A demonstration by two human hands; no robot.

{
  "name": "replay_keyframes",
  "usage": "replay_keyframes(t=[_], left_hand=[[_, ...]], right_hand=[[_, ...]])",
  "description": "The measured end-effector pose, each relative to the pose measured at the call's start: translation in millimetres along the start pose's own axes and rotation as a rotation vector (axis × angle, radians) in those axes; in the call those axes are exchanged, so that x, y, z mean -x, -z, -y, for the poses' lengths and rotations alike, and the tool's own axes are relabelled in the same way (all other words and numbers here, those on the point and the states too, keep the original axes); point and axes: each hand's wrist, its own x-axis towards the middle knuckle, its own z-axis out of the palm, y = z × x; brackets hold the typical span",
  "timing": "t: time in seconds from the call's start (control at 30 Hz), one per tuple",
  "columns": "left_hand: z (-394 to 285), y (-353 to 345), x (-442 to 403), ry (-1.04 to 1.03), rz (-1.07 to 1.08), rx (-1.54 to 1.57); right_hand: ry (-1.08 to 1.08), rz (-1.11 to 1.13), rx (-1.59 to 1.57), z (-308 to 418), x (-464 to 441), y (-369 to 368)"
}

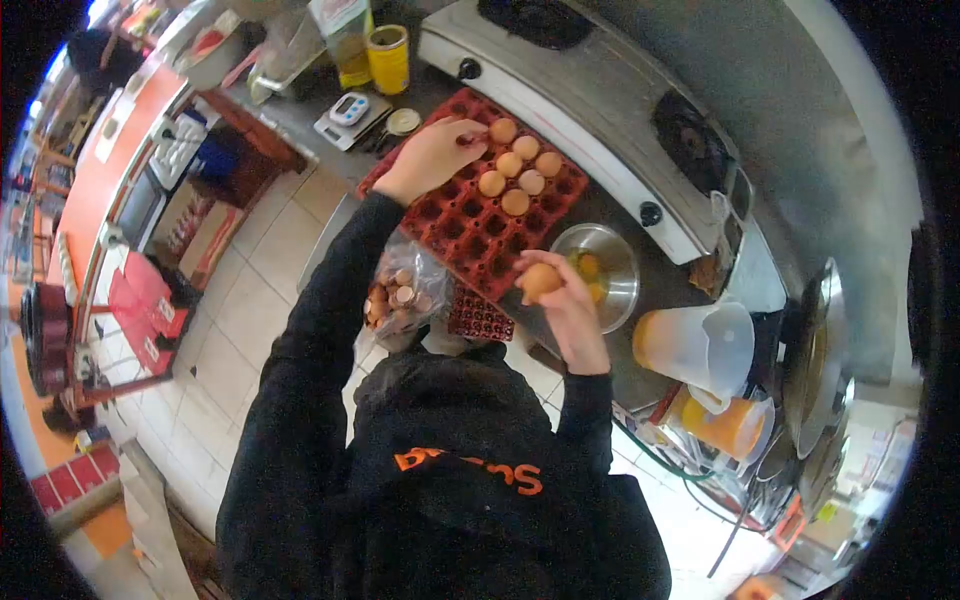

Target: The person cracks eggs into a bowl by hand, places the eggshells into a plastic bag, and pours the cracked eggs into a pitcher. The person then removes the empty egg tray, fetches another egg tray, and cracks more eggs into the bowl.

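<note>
My right hand [562, 305] is closed around a brown egg [541, 281], beside the near edge of a steel bowl [630, 262]. Cracked eggs with yellow yolks [588, 268] lie inside that bowl. Over the red egg tray [470, 224], my left hand [437, 158] has its fingers curled, thumb and forefinger apart with no egg between them. Its fingertips are close to a brown egg [503, 130] at the tray's far side; whether they touch it is unclear. Several more eggs [510, 165] sit in the tray's cups around it.
A plastic bag of eggshells [405, 295] hangs below the tray, near another dark red tray [481, 318]. Beyond are a stove [600, 150], a yellow can [388, 62] and a digital timer [350, 109]. A plastic jug [700, 345] stands right of the bowl.
</note>
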Motion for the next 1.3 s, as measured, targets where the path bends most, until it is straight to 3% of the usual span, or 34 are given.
replay_keyframes(t=[0.1,0.13,0.23,0.37,0.47,0.57,0.7,0.73,0.83,0.9,0.93,1.0,1.03,1.17,1.3], left_hand=[[6,-40,-63,-0.087,0.161,-0.288],[9,-57,-86,0.113,0.242,-0.294],[13,-86,-110,0.292,0.194,-0.458],[56,-102,-132,0.287,0.142,-0.427],[75,-101,-140,0.318,0.253,-0.36],[71,-97,-131,0.25,0.169,-0.4],[45,-79,-115,0.362,0.002,0.013],[31,-71,-108,0.307,-0.066,0.053],[-3,-69,-77,0.215,-0.112,0.561],[-70,-69,-38,0.386,-0.065,0.971],[-65,-88,-27,0.297,0.02,0.827],[-67,-122,-4,0.368,0.207,1.019],[-96,-127,7,0.535,0.31,1.35],[-124,-162,29,0.593,0.396,1.446],[-143,-185,34,0.6,0.323,1.459]], right_hand=[[0.071,-0.221,0.075,15,26,24],[0.085,-0.31,0.147,17,35,32],[0.142,-0.471,0.073,8,56,61],[0.114,-0.588,-0.054,3,79,83],[0.14,-0.615,-0.106,-6,83,97],[0.223,-0.656,-0.167,-22,76,106],[0.256,-0.707,-0.096,-25,68,104],[0.263,-0.73,-0.034,-30,66,107],[0.268,-0.781,0.126,-31,61,101],[0.289,-0.787,0.235,-23,54,90],[0.311,-0.779,0.294,-17,48,82],[0.437,-0.813,0.416,-6,42,68],[0.544,-0.849,0.483,0,38,61],[0.868,-1.085,0.812,20,37,45],[0.749,-0.932,1.058,0,22,59]])
